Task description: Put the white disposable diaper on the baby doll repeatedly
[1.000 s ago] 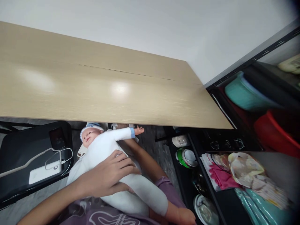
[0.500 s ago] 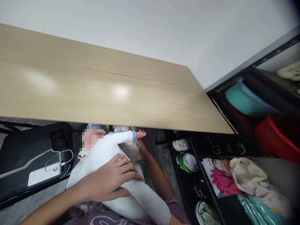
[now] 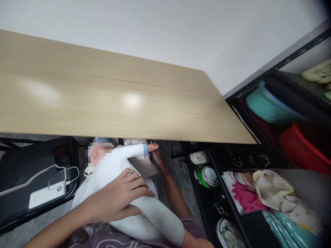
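Observation:
A baby doll in a white suit and blue-trimmed cap lies across my lap, head toward the table edge, one arm stretched to the right. My left hand rests on its belly with the fingers spread and lying flat. My right forearm passes under the doll's outstretched arm. My right hand is at the table's underside beside a white cloth; its fingers are hidden. The doll's white leg runs down to my purple garment.
A long light-wood table spans the view in front of me. At left, a black seat carries a white power bank with a cable. At right, a black shelf rack holds a green-lidded pot, pink gloves, a red tub and a teal container.
My right arm has stretched further forward under the doll, toward the table edge, and a white cloth now shows beside the doll. My left hand has stayed on the doll's belly.

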`<state>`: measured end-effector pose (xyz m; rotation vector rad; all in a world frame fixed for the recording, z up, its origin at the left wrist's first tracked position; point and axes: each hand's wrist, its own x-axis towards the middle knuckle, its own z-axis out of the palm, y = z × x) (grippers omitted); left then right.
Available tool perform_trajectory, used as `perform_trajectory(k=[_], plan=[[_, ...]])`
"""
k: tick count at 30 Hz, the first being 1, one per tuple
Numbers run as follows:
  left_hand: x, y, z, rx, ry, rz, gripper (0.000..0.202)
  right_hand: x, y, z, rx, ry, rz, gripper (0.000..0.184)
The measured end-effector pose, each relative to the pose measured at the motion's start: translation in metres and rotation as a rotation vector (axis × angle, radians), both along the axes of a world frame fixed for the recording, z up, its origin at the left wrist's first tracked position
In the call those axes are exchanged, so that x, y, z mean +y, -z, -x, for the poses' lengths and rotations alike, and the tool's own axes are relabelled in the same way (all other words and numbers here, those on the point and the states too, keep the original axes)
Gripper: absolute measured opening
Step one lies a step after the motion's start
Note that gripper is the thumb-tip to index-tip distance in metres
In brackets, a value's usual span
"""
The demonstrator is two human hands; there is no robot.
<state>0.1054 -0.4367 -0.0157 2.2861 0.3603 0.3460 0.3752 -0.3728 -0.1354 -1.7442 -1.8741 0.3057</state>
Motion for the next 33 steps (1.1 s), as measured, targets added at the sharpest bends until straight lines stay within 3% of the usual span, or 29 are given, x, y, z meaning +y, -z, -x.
perform_trajectory(k=[3,5,7,8,11,13,15,17,18,20,21,22,24,26,29,33], plan=[[0.000,-0.001,0.000,-0.008,0.004,-0.008,0.040,-0.024,0.005,-0.020,0.085,0.176,-0.066,0.054],[0.000,0.001,0.000,0.001,0.011,-0.017,0.042,-0.047,-0.008,-0.027,0.161,0.199,-0.150,0.040],[0.000,0.004,-0.002,0.012,0.022,-0.030,0.044,-0.062,-0.027,-0.024,0.190,0.038,-0.223,0.023],[0.000,0.005,-0.003,0.009,0.025,-0.038,0.046,-0.065,-0.037,-0.018,0.166,-0.091,-0.236,0.023],[0.000,0.006,-0.007,-0.023,0.029,-0.049,0.050,-0.049,-0.055,0.010,-0.020,-0.415,-0.152,0.045],[-0.004,0.005,-0.004,-0.049,0.017,-0.050,0.053,-0.028,-0.058,0.031,-0.145,-0.500,-0.037,0.053],[-0.013,0.011,0.008,-0.094,-0.031,-0.069,0.057,-0.007,-0.060,0.046,-0.231,-0.541,0.065,0.047],[-0.028,0.026,0.032,-0.187,-0.223,-0.111,0.051,0.006,-0.062,0.055,-0.285,-0.576,0.103,0.034],[-0.037,0.038,0.048,-0.239,-0.398,-0.134,0.044,0.009,-0.065,0.058,-0.302,-0.597,0.096,0.031],[-0.057,0.065,0.083,-0.226,-0.881,-0.129,0.030,0.012,-0.070,0.062,-0.317,-0.640,0.052,0.029],[-0.065,0.078,0.101,-0.155,-1.059,-0.060,0.034,0.012,-0.073,0.064,-0.314,-0.662,0.027,0.030],[-0.073,0.090,0.116,-0.071,-1.146,0.069,0.043,0.011,-0.075,0.066,-0.308,-0.681,0.004,0.032],[-0.086,0.109,0.138,0.076,-1.216,0.350,0.063,0.009,-0.080,0.071,-0.298,-0.714,-0.044,0.035],[-0.095,0.118,0.146,0.138,-1.220,0.524,0.075,0.007,-0.086,0.075,-0.297,-0.745,-0.089,0.038],[-0.108,0.117,0.140,0.082,-1.273,0.526,0.080,0.001,-0.100,0.076,-0.278,-0.797,-0.158,0.041],[-0.119,0.095,0.134,-0.016,-1.378,0.408,0.082,-0.018,-0.128,0.055,-0.162,-0.797,-0.246,0.050]])
